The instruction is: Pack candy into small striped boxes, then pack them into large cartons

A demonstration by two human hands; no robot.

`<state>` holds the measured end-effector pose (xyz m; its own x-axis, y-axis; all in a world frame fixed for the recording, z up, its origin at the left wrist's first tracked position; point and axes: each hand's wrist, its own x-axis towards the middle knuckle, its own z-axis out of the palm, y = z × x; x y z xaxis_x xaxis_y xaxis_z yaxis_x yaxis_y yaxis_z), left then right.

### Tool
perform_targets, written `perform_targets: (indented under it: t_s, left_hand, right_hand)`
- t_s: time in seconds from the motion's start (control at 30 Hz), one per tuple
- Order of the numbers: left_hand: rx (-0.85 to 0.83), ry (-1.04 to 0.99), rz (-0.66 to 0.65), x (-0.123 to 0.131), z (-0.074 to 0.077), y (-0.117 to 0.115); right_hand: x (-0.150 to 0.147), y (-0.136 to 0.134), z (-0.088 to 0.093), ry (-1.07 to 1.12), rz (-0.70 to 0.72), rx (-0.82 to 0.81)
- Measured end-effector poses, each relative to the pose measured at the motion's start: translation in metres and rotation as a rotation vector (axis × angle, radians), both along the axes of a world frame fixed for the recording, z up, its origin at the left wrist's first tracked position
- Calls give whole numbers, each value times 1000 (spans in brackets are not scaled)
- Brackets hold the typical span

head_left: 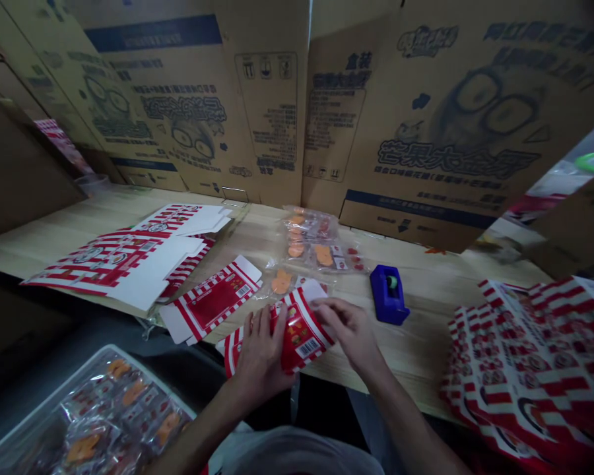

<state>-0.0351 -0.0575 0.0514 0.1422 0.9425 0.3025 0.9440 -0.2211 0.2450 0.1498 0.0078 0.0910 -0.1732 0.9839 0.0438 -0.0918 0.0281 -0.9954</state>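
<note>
A red and white striped carton (pixel 299 330) is held in both hands over the table's front edge. My left hand (pixel 262 353) lies across its left part, fingers wrapped over the printed face. At the carton's right end, my right hand (pixel 346 330) pinches the white flap (pixel 315 290). Just left of it, a flat red carton (pixel 215 300) rests on the table. Clear packets with orange pieces (pixel 281 282) lie right behind the carton. Beyond my right hand stands a blue tape dispenser (pixel 389 295). The carton's underside is hidden.
Flattened striped cartons (pixel 123 257) are stacked on the table's left. Many striped cartons (pixel 529 363) stand piled at the right. A white tub (pixel 111 349) of clear packets sits low at the left. Large cardboard boxes (pixel 272 99) wall off the table's back.
</note>
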Motion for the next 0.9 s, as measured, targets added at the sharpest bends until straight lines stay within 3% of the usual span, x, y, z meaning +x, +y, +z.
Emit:
perform_targets:
  t_s: [0.1, 0.17, 0.27, 0.33, 0.53, 0.77, 0.9]
  left_hand:
    - [-10, -197, 40, -10, 9, 5]
    - [-15, -310, 34, -10, 13, 6]
    - [-6, -400, -7, 1, 14, 7]
    - [11, -442, -18, 8, 12, 8]
    - [-78, -729, 26, 3, 14, 16]
    - [-413, -1456, 150, -12, 14, 27]
    - [-413, -1488, 87, -14, 15, 26]
  right_hand:
    - [10, -13, -3, -38, -350, 269]
    - [8, -23, -15, 31, -262, 216]
    - [-5, -34, -35, 188, 138, -16]
    - [-14, -36, -42, 263, 246, -106]
    - [-13, -27, -46, 240, 116, -148]
    - [-10, -18, -50, 390, 88, -355]
    - [-3, -2, -42, 412, 69, -374]
